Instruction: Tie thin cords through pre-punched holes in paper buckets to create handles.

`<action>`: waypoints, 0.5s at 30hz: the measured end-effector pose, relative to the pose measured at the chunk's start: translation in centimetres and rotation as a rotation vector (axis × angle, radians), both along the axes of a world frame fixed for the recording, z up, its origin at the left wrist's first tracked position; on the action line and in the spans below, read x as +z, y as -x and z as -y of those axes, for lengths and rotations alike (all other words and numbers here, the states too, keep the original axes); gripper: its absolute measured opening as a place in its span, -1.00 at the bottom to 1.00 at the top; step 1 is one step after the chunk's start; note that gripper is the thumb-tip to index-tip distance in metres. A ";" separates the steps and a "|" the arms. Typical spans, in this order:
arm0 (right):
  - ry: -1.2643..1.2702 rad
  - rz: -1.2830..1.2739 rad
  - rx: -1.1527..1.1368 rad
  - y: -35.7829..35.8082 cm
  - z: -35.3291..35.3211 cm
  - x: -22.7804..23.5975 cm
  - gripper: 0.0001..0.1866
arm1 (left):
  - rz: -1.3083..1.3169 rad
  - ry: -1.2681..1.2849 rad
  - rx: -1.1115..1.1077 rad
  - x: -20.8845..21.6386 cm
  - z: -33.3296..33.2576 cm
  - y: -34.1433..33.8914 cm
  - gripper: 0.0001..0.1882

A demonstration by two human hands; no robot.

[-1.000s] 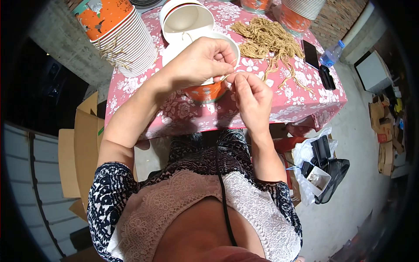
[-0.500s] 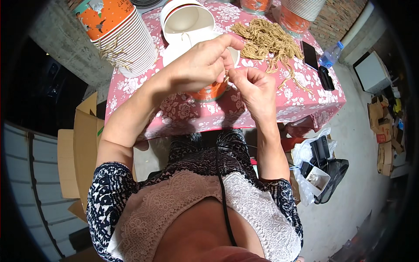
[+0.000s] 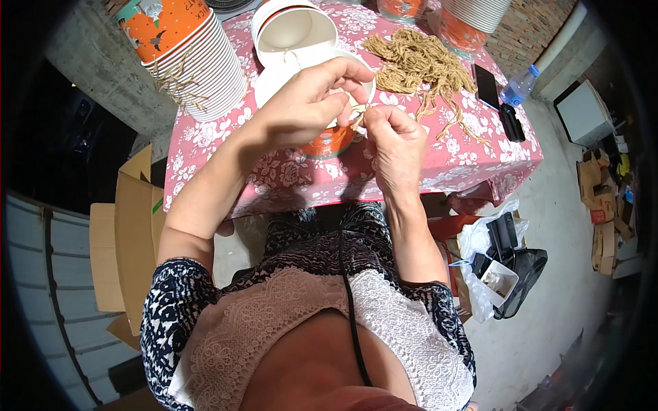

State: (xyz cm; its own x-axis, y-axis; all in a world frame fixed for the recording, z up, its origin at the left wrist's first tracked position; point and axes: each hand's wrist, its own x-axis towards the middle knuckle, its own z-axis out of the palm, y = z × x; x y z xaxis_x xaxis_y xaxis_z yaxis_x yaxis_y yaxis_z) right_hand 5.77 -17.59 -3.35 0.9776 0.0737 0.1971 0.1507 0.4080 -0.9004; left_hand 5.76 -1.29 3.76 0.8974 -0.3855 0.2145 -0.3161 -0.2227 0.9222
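Right in front of me, over the table's near side, my right hand [image 3: 399, 140] pinches a strand of tan twine [image 3: 358, 122] between thumb and bent forefinger. My left hand [image 3: 312, 96] is close to its left, palm down, with the fingers curved and apart from the thumb beside the twine. Beneath both hands stands an orange paper bucket [image 3: 327, 145] with a white inside, its upper part mostly covered by the left hand. Just beyond, a white bucket [image 3: 296, 34] lies on its side with its mouth toward me, and a small twine loop shows below it.
A tall stack of nested buckets [image 3: 199, 72] with twine on its side stands at left. Right of the hands lie a heap of tan twine [image 3: 415, 61], a phone [image 3: 486, 87], a bottle [image 3: 521, 85] and a black object [image 3: 511, 123]. Cardboard [image 3: 133, 240] stands left of the table.
My left fingers have come away from the right fingertips and spread from the thumb. The right hand has shifted slightly left, still pinching the twine, and more of the strand shows.
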 end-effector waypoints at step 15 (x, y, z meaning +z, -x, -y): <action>-0.175 -0.116 0.037 0.4 -1.0 -0.5 -0.80 | 0.318 -0.396 0.247 -1.1 1.0 1.7 -0.91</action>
State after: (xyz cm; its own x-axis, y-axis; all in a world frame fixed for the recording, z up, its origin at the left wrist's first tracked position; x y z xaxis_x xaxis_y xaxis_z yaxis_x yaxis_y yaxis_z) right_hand 5.39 -16.58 -3.90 0.9917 0.0844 0.0967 0.0326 0.5630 -0.8258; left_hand 4.09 -2.32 2.69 0.8859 -0.2783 0.3711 -0.4595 -0.6353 0.6207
